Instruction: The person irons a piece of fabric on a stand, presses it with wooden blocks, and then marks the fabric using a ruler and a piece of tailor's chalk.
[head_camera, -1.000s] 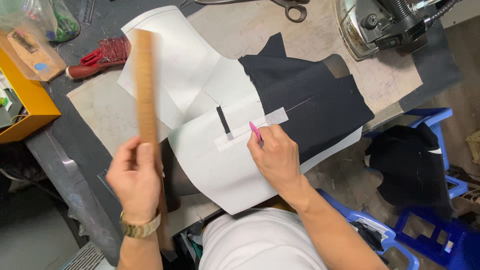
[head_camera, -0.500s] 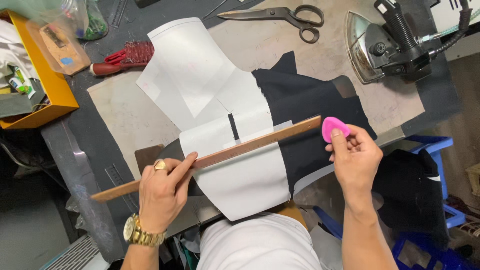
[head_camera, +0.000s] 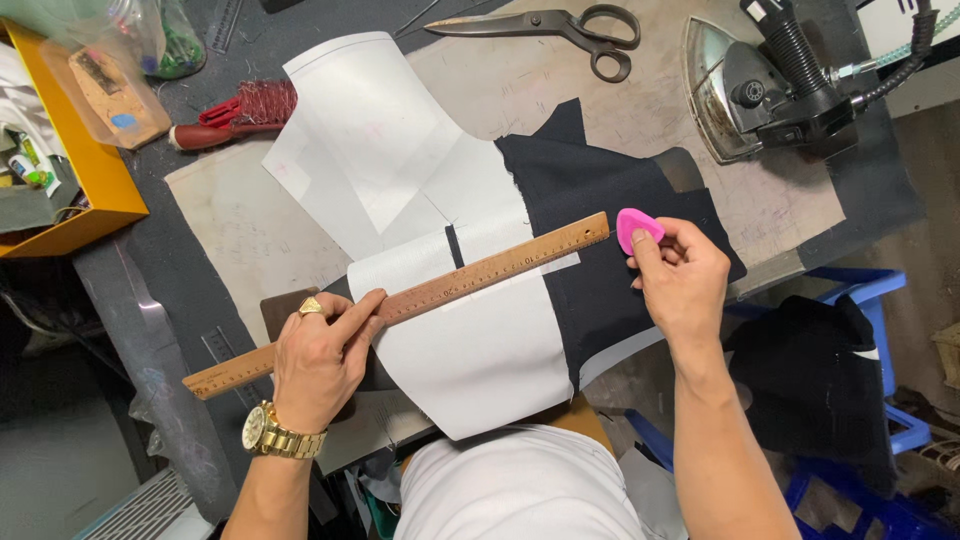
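Note:
My left hand (head_camera: 322, 355) presses a long wooden ruler (head_camera: 480, 275) flat across white paper pattern pieces (head_camera: 470, 350) and a dark fabric piece (head_camera: 600, 200) on the worktable. The ruler slants up to the right, its far end close to my right hand. My right hand (head_camera: 680, 280) pinches a pink piece of tailor's chalk (head_camera: 636, 228) just past the ruler's right tip, above the dark fabric. A gold watch (head_camera: 270, 435) is on my left wrist.
Large black scissors (head_camera: 550, 25) lie at the table's far edge. A steam iron (head_camera: 760, 85) rests at the far right. A red brush (head_camera: 235, 110) lies far left, beside a yellow tray (head_camera: 95, 195) of small items. Blue plastic stools (head_camera: 890, 400) with dark cloth stand to the right.
One second ago the ruler stood nearly upright in my left hand while my right hand marked the pattern. The ruler now lies slanted across the pattern, and my right hand has lifted off to its right tip.

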